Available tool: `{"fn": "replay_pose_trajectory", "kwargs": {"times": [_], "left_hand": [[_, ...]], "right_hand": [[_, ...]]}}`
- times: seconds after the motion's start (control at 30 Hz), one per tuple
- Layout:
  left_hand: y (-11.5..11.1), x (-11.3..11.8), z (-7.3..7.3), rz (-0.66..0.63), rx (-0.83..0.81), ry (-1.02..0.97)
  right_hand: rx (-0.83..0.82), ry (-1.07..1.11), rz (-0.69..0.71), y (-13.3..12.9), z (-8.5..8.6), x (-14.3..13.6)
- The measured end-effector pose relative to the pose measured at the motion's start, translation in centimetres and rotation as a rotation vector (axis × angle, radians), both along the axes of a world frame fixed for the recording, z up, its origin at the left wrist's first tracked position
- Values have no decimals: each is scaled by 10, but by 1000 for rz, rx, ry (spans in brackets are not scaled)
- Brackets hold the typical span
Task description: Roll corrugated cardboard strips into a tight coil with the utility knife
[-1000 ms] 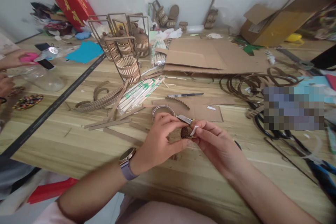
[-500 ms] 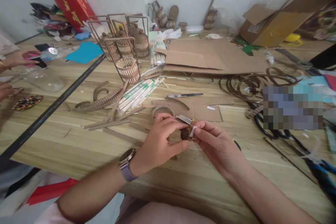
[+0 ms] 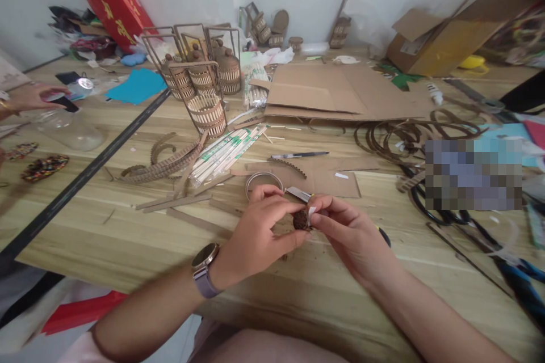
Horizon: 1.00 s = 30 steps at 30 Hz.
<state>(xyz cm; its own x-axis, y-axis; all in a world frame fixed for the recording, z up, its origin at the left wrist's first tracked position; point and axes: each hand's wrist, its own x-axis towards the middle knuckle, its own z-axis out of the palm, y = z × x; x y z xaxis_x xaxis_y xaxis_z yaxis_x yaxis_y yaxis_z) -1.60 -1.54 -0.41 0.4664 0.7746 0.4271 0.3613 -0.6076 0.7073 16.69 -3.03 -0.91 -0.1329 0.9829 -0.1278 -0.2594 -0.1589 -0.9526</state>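
Between the thumb and fingertips of my left hand (image 3: 259,229) is a small dark brown round piece (image 3: 300,219) with a rough, coiled look. My right hand (image 3: 351,232) pinches a little white strip (image 3: 311,215) against the right side of that piece. Just beyond my fingers lies a utility knife (image 3: 298,194), its blade showing and its handle mostly hidden under my right hand. A roll of tape (image 3: 264,181) rests on the table behind my left hand.
Several small basket-like lanterns (image 3: 206,110) stand at the back left. Packaged sticks (image 3: 227,153), corrugated strips (image 3: 166,164), a pen (image 3: 300,155) and cardboard sheets (image 3: 315,88) lie ahead. Coiled brown strips (image 3: 395,139) are at right. Another person's hand (image 3: 38,96) holds a jar (image 3: 72,130) at far left.
My right fingers have drawn slightly closer to the brown piece, and the white strip now sits against it. At far left, the other person's hand has shifted right, over the jar.
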Motion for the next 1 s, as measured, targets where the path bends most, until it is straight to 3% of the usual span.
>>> {"fn": "replay_pose_trajectory", "kwargs": {"times": [0.13,0.47,0.77,1.0], "left_hand": [[-1,0,0,-1,101,19],[-2,-1,1,32,175,58],[0,1,-4,44,163,61],[-1,0,-5,21,199,94]], "right_hand": [[208,-278,27,2,1,7],[601,-857,-94,1,2,12],[898,-1019,-172,-6,1,11],[911,-1026,-126,-5,2,10]]}}
